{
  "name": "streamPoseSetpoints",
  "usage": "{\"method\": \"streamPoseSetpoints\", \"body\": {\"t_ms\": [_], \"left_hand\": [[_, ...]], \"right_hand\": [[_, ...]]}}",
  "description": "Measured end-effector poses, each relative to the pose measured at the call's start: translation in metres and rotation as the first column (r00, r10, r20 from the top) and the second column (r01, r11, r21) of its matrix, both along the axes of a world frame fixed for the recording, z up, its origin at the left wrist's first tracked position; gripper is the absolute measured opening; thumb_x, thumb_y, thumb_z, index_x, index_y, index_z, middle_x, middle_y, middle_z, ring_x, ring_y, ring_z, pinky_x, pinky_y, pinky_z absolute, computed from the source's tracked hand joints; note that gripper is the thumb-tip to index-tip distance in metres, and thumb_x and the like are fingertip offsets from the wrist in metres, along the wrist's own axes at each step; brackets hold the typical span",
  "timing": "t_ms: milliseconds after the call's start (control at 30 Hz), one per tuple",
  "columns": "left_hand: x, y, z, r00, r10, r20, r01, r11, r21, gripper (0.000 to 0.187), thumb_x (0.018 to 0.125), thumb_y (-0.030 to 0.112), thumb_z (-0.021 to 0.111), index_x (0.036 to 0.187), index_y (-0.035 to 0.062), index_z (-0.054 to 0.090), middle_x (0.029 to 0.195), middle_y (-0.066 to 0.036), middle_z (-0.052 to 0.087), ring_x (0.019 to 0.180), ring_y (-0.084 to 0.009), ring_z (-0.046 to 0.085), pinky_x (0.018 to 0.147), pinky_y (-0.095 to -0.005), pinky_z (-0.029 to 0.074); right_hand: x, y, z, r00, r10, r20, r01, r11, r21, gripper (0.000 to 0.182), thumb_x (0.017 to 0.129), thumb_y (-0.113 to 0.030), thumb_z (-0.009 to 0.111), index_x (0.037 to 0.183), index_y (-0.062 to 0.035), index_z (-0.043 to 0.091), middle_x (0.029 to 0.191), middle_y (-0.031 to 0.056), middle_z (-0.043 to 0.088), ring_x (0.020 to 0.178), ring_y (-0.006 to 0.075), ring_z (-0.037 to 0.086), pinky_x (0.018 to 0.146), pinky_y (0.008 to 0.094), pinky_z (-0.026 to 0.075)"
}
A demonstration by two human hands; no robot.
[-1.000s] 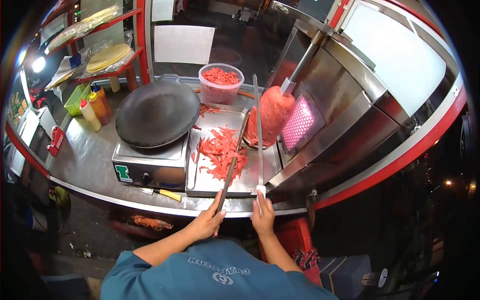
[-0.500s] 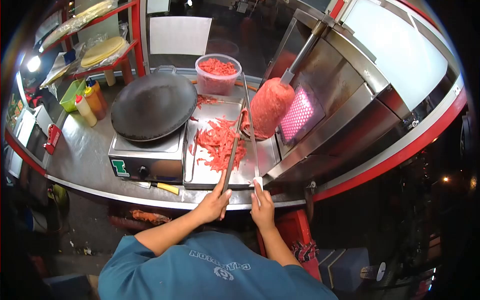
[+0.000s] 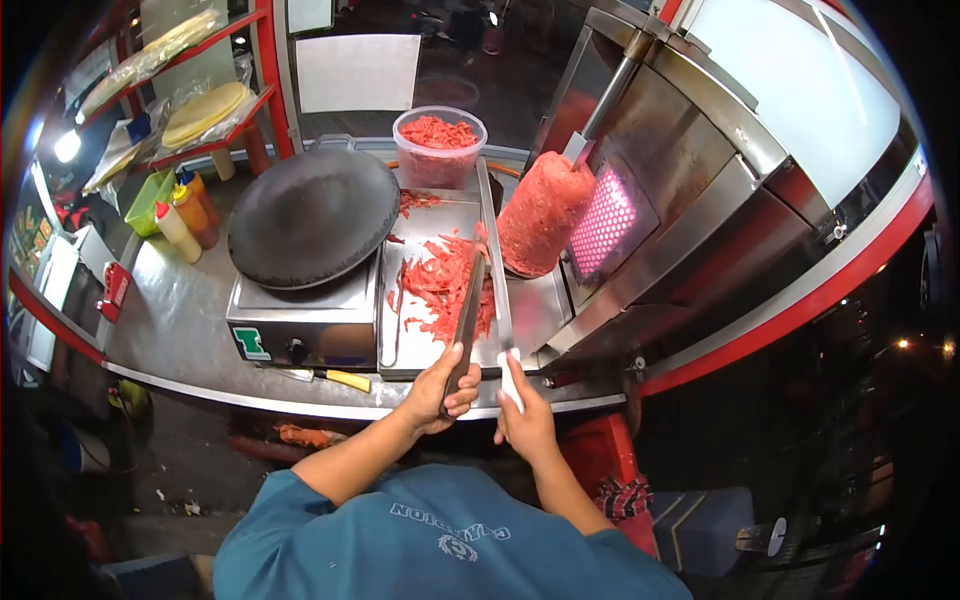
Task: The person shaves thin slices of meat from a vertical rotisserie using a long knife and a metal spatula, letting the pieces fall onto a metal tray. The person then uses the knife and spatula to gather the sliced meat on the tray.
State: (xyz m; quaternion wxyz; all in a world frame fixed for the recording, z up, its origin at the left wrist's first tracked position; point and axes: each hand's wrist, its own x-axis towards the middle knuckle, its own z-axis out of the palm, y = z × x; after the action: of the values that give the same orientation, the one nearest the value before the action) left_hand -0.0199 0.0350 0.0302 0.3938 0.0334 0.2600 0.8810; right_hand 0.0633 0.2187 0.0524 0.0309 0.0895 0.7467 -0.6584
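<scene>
My left hand (image 3: 442,385) is closed around dark metal tongs (image 3: 468,315), which point away from me over the tray. A strip of meat shows at their far tip. My right hand (image 3: 527,415) grips the white handle of a long knife (image 3: 500,270), its blade reaching forward close beside the tongs. To the right of the blade, a cone of red meat (image 3: 545,215) stands tilted on a metal spit (image 3: 612,95). Under the tongs, shaved red meat (image 3: 440,280) lies heaped on the metal tray (image 3: 408,352).
A round black griddle (image 3: 312,215) sits left of the tray. Behind it stands a clear tub of red meat (image 3: 440,150). The glowing grill panel (image 3: 604,222) is right of the cone. A yellow-handled knife (image 3: 347,380) lies near the counter edge; sauce bottles (image 3: 178,232) stand left.
The tongs have drawn back from the cone to over the shaved meat. The knife blade has shifted slightly left, away from the cone. The view has moved a little.
</scene>
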Motion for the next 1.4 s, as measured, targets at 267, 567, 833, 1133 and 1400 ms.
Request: {"method": "streamPoseSetpoints", "body": {"t_ms": [267,567,833,1133,1400], "left_hand": [[0.052,-0.054,-0.007,0.923,-0.128,-0.363,-0.06,0.884,-0.464,0.068,0.117,0.031,0.038,0.173,0.0288,0.0,0.075,-0.001,0.041,0.05,-0.0107,0.042,0.048,-0.0263,0.044],[0.067,-0.06,-0.006,0.865,-0.256,-0.431,-0.106,0.747,-0.656,0.074,0.116,0.023,0.04,0.172,0.0225,-0.007,0.076,-0.003,0.047,0.056,-0.0126,0.047,0.054,-0.0295,0.049],[0.058,-0.049,-0.004,0.86,-0.231,-0.455,-0.117,0.779,-0.617,0.074,0.116,0.023,0.039,0.172,0.025,-0.01,0.072,-0.001,0.043,0.053,-0.0118,0.045,0.052,-0.0281,0.048],[0.052,-0.033,-0.009,0.853,-0.205,-0.481,-0.151,0.784,-0.603,0.074,0.116,0.02,0.038,0.172,0.0264,-0.01,0.075,-0.002,0.043,0.054,-0.0128,0.044,0.05,-0.029,0.049],[0.031,-0.016,-0.002,0.848,-0.141,-0.511,-0.192,0.816,-0.544,0.073,0.117,0.026,0.038,0.172,0.024,-0.01,0.071,0.0,0.041,0.05,-0.0121,0.045,0.048,-0.0289,0.048]], "right_hand": [[0.025,0.026,-0.063,0.884,0.048,-0.466,0.098,0.954,0.285,0.047,0.105,0.001,0.061,0.152,-0.0043,0.057,0.1,0.0081,0.062,0.053,0.0083,0.055,0.045,0.0269,0.048],[0.047,0.036,-0.112,0.79,-0.047,-0.611,0.349,0.855,0.384,0.042,0.1,0.004,0.065,0.142,-0.0022,0.066,0.094,0.0141,0.062,0.064,0.0188,0.059,0.055,0.0324,0.05],[-0.032,0.034,-0.054,0.747,0.052,-0.663,0.359,0.808,0.467,0.042,0.102,0.001,0.065,0.144,-0.0029,0.065,0.091,0.0109,0.06,0.055,0.0142,0.056,0.049,0.0301,0.049],[0.017,0.041,-0.083,0.785,0.071,-0.616,0.354,0.764,0.54,0.042,0.101,-0.001,0.065,0.143,-0.0029,0.065,0.088,0.0151,0.06,0.061,0.0231,0.061,0.056,0.0369,0.051],[0.072,0.047,-0.1,0.846,0.043,-0.532,0.304,0.78,0.547,0.04,0.1,-0.003,0.067,0.14,-0.004,0.067,0.087,0.0134,0.061,0.061,0.0197,0.059,0.056,0.0376,0.048]]}}
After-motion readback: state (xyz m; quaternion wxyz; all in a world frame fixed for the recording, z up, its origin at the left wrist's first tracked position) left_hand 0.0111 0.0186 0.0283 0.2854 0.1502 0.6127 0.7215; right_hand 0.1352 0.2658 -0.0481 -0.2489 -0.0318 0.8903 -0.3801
